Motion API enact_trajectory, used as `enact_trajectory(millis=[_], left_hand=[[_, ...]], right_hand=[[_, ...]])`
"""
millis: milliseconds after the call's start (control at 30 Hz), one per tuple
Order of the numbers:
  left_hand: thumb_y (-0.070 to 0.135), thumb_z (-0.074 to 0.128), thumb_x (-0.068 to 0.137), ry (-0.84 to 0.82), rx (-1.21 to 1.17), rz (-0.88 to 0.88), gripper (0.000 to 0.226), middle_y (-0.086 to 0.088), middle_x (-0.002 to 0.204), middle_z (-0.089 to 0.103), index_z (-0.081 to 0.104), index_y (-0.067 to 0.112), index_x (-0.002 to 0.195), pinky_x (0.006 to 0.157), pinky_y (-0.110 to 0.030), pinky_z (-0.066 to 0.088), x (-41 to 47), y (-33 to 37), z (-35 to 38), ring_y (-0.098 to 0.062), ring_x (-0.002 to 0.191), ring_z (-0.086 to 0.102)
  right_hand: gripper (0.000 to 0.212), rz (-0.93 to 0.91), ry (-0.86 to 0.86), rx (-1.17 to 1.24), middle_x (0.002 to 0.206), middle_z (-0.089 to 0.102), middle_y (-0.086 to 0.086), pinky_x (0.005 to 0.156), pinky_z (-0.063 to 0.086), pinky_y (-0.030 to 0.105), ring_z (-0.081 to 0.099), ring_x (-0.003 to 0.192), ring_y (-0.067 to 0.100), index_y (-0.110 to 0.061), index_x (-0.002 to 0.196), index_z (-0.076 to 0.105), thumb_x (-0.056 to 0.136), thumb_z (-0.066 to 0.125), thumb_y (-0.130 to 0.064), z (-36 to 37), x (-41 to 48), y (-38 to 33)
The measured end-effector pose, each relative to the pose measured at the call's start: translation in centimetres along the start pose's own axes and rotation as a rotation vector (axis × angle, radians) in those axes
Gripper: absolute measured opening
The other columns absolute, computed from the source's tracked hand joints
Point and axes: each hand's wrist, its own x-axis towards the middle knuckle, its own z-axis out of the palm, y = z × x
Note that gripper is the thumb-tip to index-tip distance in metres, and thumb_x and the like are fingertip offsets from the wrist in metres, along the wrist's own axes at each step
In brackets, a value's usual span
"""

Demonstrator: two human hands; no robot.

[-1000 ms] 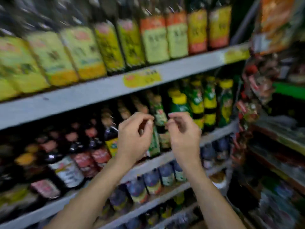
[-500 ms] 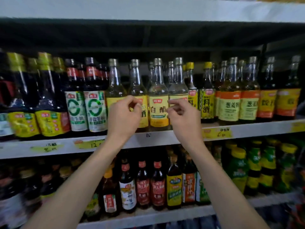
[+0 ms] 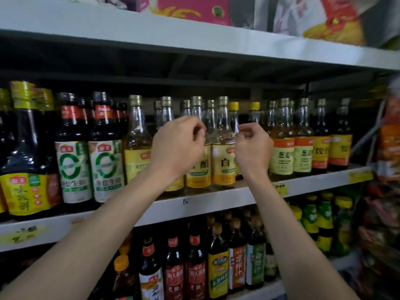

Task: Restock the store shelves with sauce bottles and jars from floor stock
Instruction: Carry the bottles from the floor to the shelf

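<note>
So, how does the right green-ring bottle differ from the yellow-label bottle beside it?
The green-ring bottle holds dark liquid; the yellow-label bottle holds pale liquid. The green-ring bottle has a black cap and red neck band; the yellow-label bottle has a gold cap and bare neck. Both stand upright on the same shelf.

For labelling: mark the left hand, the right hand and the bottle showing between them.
left hand (image 3: 176, 148): head view, back of the hand.
right hand (image 3: 254, 151): head view, back of the hand.
bottle (image 3: 223, 164): head view, its yellow label.
</note>
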Motion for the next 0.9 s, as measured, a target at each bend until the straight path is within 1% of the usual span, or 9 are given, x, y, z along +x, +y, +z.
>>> enact_trajectory(millis=[133, 267, 367, 433, 500, 600, 667, 800, 900], left_hand=[[0.024, 0.05, 0.09, 0.048, 0.385, 0.308, 0.027, -0.005, 0.108, 0.065, 0.063, 0.013, 0.111, 0.081, -0.034, 0.044, 6.3, 3.8, 5.5, -0.023, 0.105, 0.055], [0.033, 0.05, 0.089, -0.223, 0.831, 0.338, 0.039, -0.012, 0.121, 0.063, 0.063, 0.012, 0.119, 0.113, -0.052, 0.025, 11.9, 4.9, 10.2, -0.032, 0.123, 0.05], [0.035, 0.052, 0.091, -0.428, 0.968, 0.242, 0.031, -0.009, 0.111, 0.066, 0.065, 0.017, 0.113, 0.103, -0.05, 0.036, 15.1, 4.8, 12.7, -0.03, 0.109, 0.057], [0.035, 0.052, 0.091, -0.561, 0.995, 0.162, 0.024, -0.004, 0.089, 0.062, 0.065, 0.019, 0.103, 0.075, -0.04, 0.043, 16.7, 4.6, 13.6, -0.022, 0.083, 0.058], [0.033, 0.053, 0.091, -0.689, 0.991, 0.089, 0.018, -0.002, 0.08, 0.057, 0.061, 0.018, 0.097, 0.057, -0.034, 0.035, 17.9, 4.5, 14.4, -0.019, 0.069, 0.053], [0.028, 0.056, 0.089, -0.845, 0.924, -0.022, 0.013, -0.005, 0.086, 0.059, 0.056, 0.016, 0.092, 0.06, -0.035, 0.042, 19.2, 4.4, 15.3, -0.021, 0.074, 0.058], [0.024, 0.06, 0.088, -0.873, 0.833, -0.079, 0.011, -0.005, 0.085, 0.06, 0.056, 0.015, 0.087, 0.059, -0.032, 0.047, 19.6, 4.4, 15.6, -0.019, 0.072, 0.059], [0.029, 0.068, 0.085, -0.83, 0.778, -0.035, 0.02, -0.002, 0.083, 0.061, 0.052, 0.022, 0.077, 0.056, -0.028, 0.044, 19.7, 4.3, 15.1, -0.016, 0.071, 0.059], [0.04, 0.075, 0.077, -0.81, 0.752, 0.044, 0.023, 0.002, 0.082, 0.06, 0.056, 0.027, 0.081, 0.059, -0.03, 0.042, 19.8, 4.6, 14.2, -0.016, 0.073, 0.058]], right_hand=[[0.034, -0.073, -0.088, -0.275, 0.112, 0.069, 0.005, 0.083, 0.056, 0.037, 0.065, 0.098, 0.022, -0.015, 0.119, 0.066, 0.088, 0.061, -0.003, -1.1, 6.2, 2.4], [0.046, -0.348, -0.25, -0.513, 0.128, 0.056, 0.018, 0.096, 0.05, 0.042, 0.055, 0.117, 0.035, -0.005, 0.128, 0.058, 0.083, 0.064, 0.002, -0.6, 11.9, 4.1], [0.064, -0.445, -0.399, -0.635, 0.147, 0.039, 0.023, 0.112, 0.037, 0.046, 0.037, 0.138, 0.038, -0.006, 0.146, 0.04, 0.087, 0.064, -0.005, 0.5, 15.7, 5.0], [0.066, -0.427, -0.538, -0.755, 0.154, 0.031, 0.022, 0.117, 0.029, 0.048, 0.026, 0.145, 0.037, -0.009, 0.15, 0.034, 0.09, 0.061, -0.01, 1.4, 17.9, 5.3], [0.054, -0.349, -0.665, -0.788, 0.148, 0.041, 0.019, 0.112, 0.037, 0.045, 0.038, 0.138, 0.034, -0.012, 0.144, 0.043, 0.092, 0.058, -0.013, 1.9, 19.4, 5.3], [0.036, -0.325, -0.74, -0.761, 0.128, 0.056, 0.015, 0.092, 0.047, 0.037, 0.056, 0.114, 0.028, -0.012, 0.129, 0.056, 0.093, 0.058, -0.014, 2.0, 20.0, 5.1], [0.035, -0.354, -0.74, -0.745, 0.127, 0.054, 0.014, 0.087, 0.048, 0.035, 0.056, 0.111, 0.028, -0.012, 0.126, 0.056, 0.09, 0.06, -0.012, 1.7, 20.1, 5.1], [0.026, -0.366, -0.724, -0.685, 0.097, 0.055, -0.001, 0.056, 0.037, 0.023, 0.05, 0.073, 0.011, -0.02, 0.108, 0.059, 0.085, 0.066, -0.01, -0.2, 20.1, 4.0], [0.038, -0.426, -0.768, -0.709, 0.081, 0.047, -0.009, 0.051, 0.031, 0.023, 0.044, 0.067, 0.005, -0.023, 0.114, 0.056, 0.081, 0.073, -0.015, -2.2, 19.3, 2.9]])
